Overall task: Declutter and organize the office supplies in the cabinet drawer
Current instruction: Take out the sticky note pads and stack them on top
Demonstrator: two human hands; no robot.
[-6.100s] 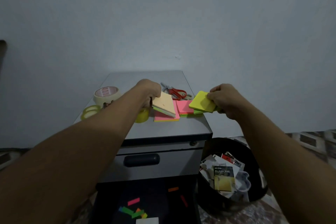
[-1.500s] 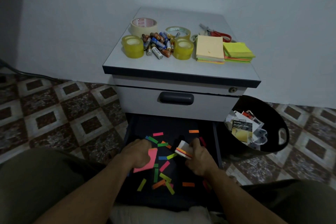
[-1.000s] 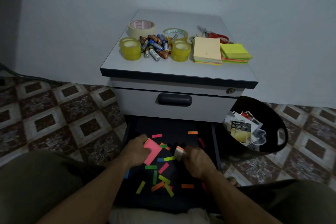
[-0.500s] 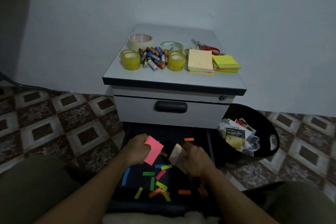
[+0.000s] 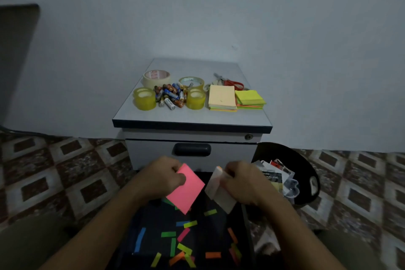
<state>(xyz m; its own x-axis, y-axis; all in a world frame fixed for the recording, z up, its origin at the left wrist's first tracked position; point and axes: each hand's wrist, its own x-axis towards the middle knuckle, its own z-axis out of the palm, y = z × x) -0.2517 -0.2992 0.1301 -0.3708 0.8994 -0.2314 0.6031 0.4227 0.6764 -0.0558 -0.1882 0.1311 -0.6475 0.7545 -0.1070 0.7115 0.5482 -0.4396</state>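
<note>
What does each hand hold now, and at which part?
The left hand pinches the pink pad at its upper left corner. The right hand grips the white pad by its right edge.

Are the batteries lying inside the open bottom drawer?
No, the batteries lie in a heap on the cabinet top, between two yellow tape rolls.
</note>
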